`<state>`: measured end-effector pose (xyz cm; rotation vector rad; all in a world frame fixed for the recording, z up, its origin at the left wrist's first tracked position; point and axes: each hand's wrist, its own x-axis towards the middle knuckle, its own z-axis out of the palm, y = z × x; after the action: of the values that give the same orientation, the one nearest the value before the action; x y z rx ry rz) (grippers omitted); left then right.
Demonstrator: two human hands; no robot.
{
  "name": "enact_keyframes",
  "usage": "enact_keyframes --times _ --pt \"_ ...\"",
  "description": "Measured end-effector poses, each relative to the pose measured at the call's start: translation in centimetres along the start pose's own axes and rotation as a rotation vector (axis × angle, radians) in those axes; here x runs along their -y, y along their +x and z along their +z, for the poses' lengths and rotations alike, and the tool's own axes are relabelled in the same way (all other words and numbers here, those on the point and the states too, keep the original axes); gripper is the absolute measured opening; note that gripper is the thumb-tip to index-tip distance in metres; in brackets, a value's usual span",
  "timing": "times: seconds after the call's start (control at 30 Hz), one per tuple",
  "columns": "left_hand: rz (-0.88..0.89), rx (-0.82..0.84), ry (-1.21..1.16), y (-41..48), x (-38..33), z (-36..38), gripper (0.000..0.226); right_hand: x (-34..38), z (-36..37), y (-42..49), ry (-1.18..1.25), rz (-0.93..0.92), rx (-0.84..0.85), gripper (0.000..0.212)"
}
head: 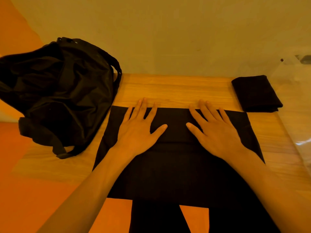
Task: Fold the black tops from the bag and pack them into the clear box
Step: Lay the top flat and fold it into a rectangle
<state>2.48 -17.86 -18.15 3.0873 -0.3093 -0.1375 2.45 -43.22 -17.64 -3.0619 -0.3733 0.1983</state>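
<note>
Black top (176,165) lies spread flat across the near half of a wooden table (176,88), directly in front of the person, with its near edge reaching the table's front edge. Its far edge looks turned back toward the person into a straight band, so this appears to be an early fold being pressed down.

A black bag (58,91) sits slumped and crumpled on the left of the table, well apart from the hands; whether more tops are inside cannot be seen. At the far right edge of the view is the clear box (299,91), only partly visible and hazy. A second black top, already folded (255,93) into a small rectangle, rests on the table just beside the box, not yet packed.

The left hand (136,130) and right hand (217,132) lie palm down, side by side on the folded band, forearms reaching straight forward. Fingers are straight and spread apart, thumbs pointing toward each other, gripping nothing.

The next move probably calls for lifting one side of the top and folding it inward while keeping the crease flat.
</note>
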Motion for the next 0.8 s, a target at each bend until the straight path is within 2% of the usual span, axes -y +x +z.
enact_keyframes --times 0.17,0.3,0.4,0.5,0.57,0.8 --pt "-0.031 -0.029 -0.007 -0.3 1.9 0.1 0.078 -2.9 -0.1 -0.1 -0.017 0.076 0.016 0.070" --pt "-0.066 -0.041 -0.058 -0.4 1.9 -0.6 0.073 -2.7 -0.6 -0.2 -0.010 0.106 0.002 0.078" --pt "-0.023 -0.112 -0.051 -0.6 0.4 -1.5 0.076 0.0 -1.6 0.1 0.052 0.053 -0.065 0.074" --pt "0.044 -0.092 -0.032 -0.6 -1.2 -0.9 0.078 3.3 -1.3 1.0 0.051 -0.048 -0.050 0.068" --pt "0.033 -0.070 0.003 -0.6 -1.2 0.1 0.081 4.0 -0.2 1.4 0.011 -0.046 -0.028 0.069" --pt "0.015 -0.086 0.002 -0.7 -0.2 0.7 0.081 -0.5 0.2 0.6 -0.003 0.041 -0.030 0.069"
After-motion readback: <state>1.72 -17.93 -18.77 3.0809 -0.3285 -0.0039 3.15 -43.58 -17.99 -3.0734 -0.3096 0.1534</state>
